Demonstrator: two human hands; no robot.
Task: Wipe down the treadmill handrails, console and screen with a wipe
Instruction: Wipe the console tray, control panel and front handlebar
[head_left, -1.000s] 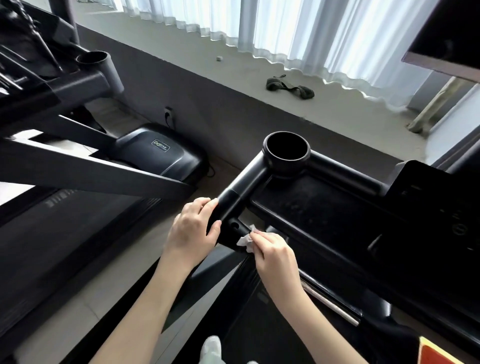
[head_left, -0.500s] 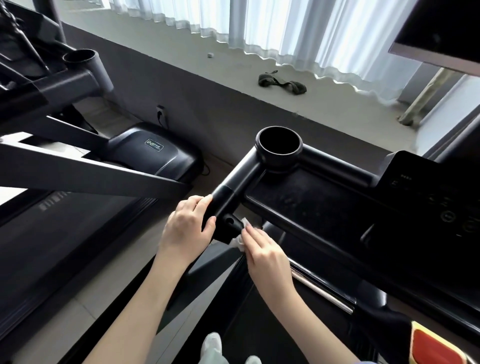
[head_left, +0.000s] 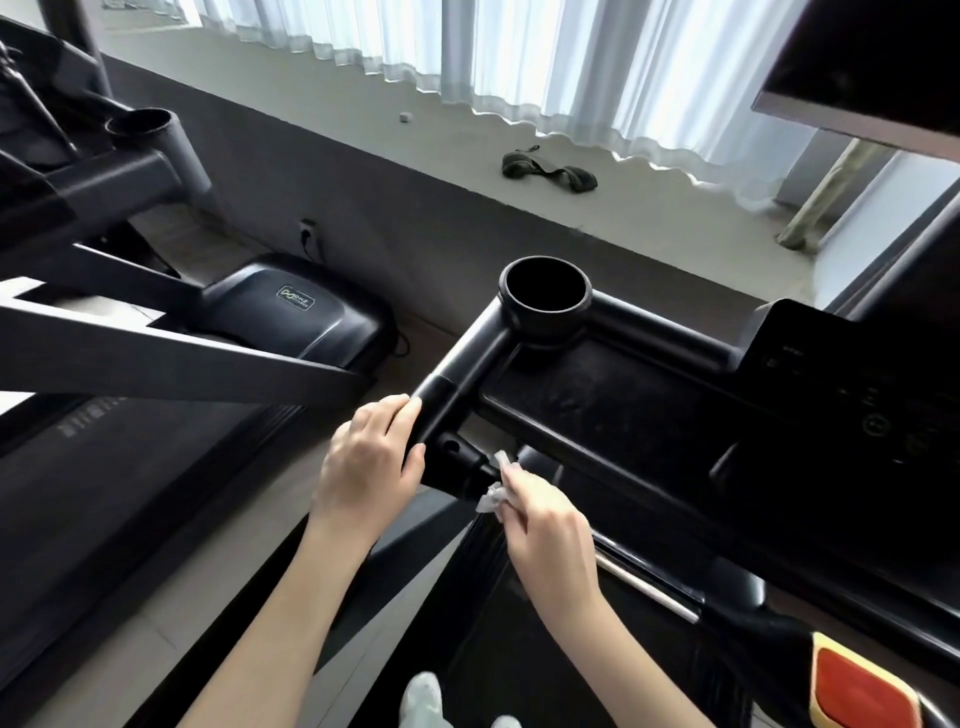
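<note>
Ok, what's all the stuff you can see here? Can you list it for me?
handrail: one, black, centre
cup holder: one, black, console corner
console: one, black, right
wipe: one, white, at the handrail's end
curtains: one row, white, top
strap: one, dark, floor by the curtains
other treadmill: one, black, left
pad: one, red, bottom right
shoes: two, white, bottom edge
hands: two; left hand grips the handrail, right hand pinches the wipe

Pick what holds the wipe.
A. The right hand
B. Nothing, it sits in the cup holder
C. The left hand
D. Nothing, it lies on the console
A: the right hand pinches the white wipe by the joint under the handrail, while the left hand grips that handrail bare.
</note>
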